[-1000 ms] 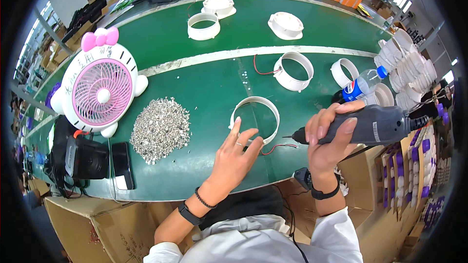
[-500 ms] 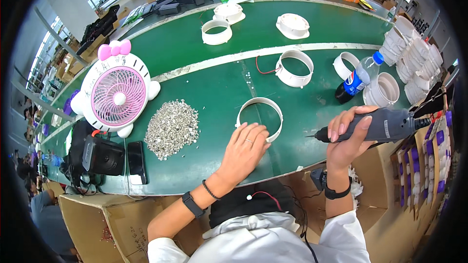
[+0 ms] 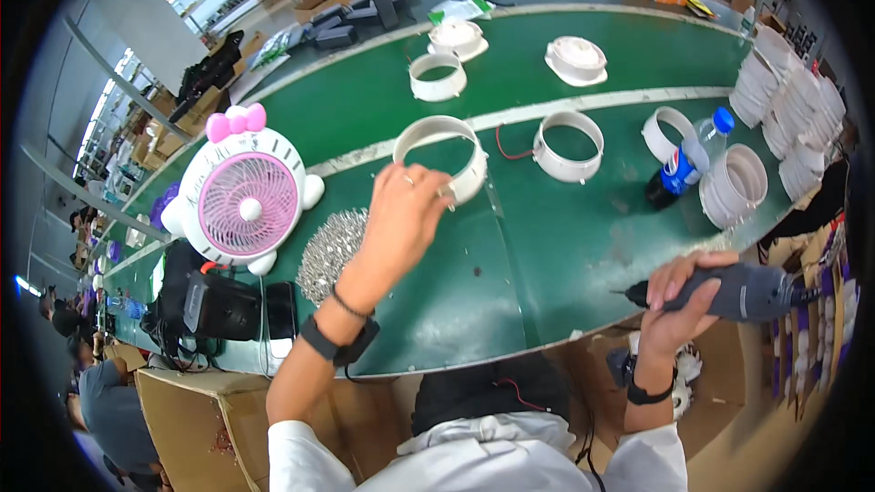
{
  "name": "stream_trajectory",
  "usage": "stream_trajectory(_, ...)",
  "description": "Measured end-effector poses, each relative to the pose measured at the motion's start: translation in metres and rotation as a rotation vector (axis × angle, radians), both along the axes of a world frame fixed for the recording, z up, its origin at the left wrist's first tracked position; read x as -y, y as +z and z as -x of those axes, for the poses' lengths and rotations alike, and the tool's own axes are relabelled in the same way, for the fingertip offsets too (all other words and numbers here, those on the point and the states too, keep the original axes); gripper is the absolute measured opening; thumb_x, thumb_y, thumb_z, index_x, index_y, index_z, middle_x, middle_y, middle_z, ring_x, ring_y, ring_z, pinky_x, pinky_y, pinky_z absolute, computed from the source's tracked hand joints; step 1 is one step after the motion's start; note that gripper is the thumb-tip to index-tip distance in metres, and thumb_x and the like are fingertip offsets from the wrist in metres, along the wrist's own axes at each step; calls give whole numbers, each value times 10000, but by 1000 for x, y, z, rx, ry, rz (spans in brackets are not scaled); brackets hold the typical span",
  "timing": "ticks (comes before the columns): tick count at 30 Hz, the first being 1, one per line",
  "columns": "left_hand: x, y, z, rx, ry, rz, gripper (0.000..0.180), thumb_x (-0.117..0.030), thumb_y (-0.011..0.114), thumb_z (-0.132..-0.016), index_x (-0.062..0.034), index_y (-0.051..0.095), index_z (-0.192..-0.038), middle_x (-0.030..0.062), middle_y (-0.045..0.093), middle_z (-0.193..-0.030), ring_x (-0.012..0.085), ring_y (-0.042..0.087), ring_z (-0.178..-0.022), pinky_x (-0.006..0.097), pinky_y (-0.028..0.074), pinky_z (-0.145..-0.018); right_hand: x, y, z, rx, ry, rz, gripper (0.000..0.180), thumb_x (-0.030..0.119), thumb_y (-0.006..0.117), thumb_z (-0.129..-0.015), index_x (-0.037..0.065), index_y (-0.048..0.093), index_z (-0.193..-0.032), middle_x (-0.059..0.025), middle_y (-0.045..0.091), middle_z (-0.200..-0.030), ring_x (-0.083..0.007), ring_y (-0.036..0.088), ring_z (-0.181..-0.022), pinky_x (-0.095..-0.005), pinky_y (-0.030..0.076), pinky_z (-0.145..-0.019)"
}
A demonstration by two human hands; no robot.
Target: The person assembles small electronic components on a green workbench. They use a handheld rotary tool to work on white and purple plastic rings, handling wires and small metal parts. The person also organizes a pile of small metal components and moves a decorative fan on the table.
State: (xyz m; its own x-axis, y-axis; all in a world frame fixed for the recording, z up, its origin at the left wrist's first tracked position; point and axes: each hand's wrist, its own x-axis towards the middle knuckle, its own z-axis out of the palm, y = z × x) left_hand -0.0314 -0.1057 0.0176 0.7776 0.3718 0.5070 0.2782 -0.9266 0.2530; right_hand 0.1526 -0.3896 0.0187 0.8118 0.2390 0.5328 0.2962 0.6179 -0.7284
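Pinching the ring (image 3: 471, 179) by its rim in my left hand (image 3: 401, 211), I should hold the driver (image 3: 755, 292), clamped in my right hand (image 3: 679, 299), well clear.

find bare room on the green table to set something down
Mostly bare: between the left hand and power tool, nearer than the red-wired white ring. Crowded: left, around the fan, silvery pile and black device; right, around the bottle and stacked white parts.

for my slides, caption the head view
Left hand holding a white ring, right hand gripping a dark handheld power tool, at a green worktop.
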Motion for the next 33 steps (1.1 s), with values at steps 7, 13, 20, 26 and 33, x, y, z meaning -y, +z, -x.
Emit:
stream_trajectory(7, -183, -55, -34, -61, 380, -24, 285, -131, 760, -873, -42, 724, -1142, 156, 689, -1129, 378, 635, -1124, 509, 455, -1062, -11, -4, -6, 17, -9, 51, 519, 490, 699, -1008, 86, 398, -1131, -14, 455, -675, -85, 438, -484, -223, 387, -425)
stream_trajectory(13, -200, -74, -122, 21, 137, -69, 668, -96, 793, -840, -71, 544, -1459, 190, 567, -1427, 403, 554, -1287, 497, 480, -1084, -9, -4, -17, 21, -65, 77, 522, 484, 705, -1006, 77, 398, -1119, -12, 452, -669, -85, 439, -474, -219, 383, -413)
stream_trajectory(20, -215, -83, -163, 25, 243, 199, 268, -121, 679, -940, -18, 645, -1185, 220, 615, -1215, 447, 668, -1023, 535, 554, -939, -12, 5, -15, 48, -39, 94, 532, 489, 714, -998, 81, 391, -1108, -15, 458, -654, -91, 436, -457, -219, 384, -416)
stream_trajectory(26, -109, -15, -70, 127, -48, 190, 71, -14, 619, -955, -16, 605, -1025, 177, 581, -1061, 408, 643, -956, 507, 533, -816, -3, -4, -12, -3, -68, 105, 534, 492, 717, -995, 86, 394, -1118, -13, 462, -663, -97, 444, -463, -231, 392, -422)
stream_trajectory(33, -63, -19, 21, -249, -264, 194, 155, 36, 611, -887, -33, 623, -1025, 125, 621, -1145, 374, 664, -1011, 454, 563, -855, -10, -6, 0, -13, 7, 94, 557, 492, 748, -972, 87, 395, -1120, -12, 465, -648, -108, 454, -460, -246, 411, -423)
